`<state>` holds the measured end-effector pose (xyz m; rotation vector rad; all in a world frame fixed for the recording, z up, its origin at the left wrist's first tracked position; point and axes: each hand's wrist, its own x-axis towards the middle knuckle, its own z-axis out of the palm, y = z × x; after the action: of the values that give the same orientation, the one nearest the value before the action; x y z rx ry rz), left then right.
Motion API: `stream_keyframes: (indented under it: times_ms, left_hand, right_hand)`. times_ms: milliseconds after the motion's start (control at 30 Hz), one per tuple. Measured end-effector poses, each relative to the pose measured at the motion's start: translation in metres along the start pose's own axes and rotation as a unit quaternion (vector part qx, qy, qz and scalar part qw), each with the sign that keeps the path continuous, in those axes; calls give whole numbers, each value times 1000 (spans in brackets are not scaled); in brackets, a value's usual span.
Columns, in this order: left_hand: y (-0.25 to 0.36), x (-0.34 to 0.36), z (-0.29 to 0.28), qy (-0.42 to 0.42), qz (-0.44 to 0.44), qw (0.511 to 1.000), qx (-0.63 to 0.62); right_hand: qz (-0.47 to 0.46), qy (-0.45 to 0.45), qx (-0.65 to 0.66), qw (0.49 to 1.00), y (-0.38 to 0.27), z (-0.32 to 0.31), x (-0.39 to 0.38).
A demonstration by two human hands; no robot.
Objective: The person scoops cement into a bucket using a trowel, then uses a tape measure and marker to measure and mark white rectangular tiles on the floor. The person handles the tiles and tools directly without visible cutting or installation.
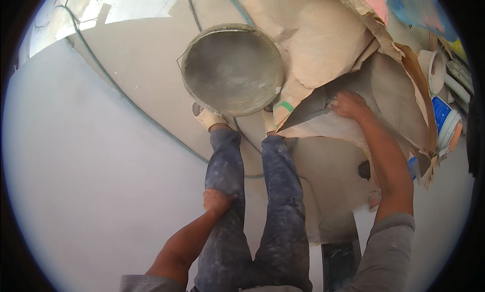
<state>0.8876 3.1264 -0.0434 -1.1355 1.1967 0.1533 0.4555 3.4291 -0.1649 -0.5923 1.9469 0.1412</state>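
Observation:
My right hand [349, 104] reaches into a torn brown paper bag [318, 44] that lies open at the right. Its fingers are closed on something I cannot make out, close to grey powder [310, 106] in the bag. My left hand [218, 200] is closed against the left leg of my dusty trousers [225, 166], at about the knee. In front of my feet stands a round bucket [274, 57] with a wire handle and a crust of grey on its rim. Pale dust blurs the inside of the bucket.
A green hose [121, 93] curves over the floor from far left to behind my feet. Along the right edge are a blue-and-white tub [444, 121], a white pipe end [432, 65] and clear blue plastic [419, 9]. A dark object [364, 170] lies below the bag.

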Motion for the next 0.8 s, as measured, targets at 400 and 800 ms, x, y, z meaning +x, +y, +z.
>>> stream_keyframes:
  times_ms: [400, 800]
  left_hand:
    - [19, -26, -19, 16, -37, 999, -16]
    - [18, -24, -16, 17, -34, 999, -21]
  right_hand:
    - [5, -32, 46, 998, -13, 15, 16]
    - [6, -22, 122, 992, -34, 1, -6]
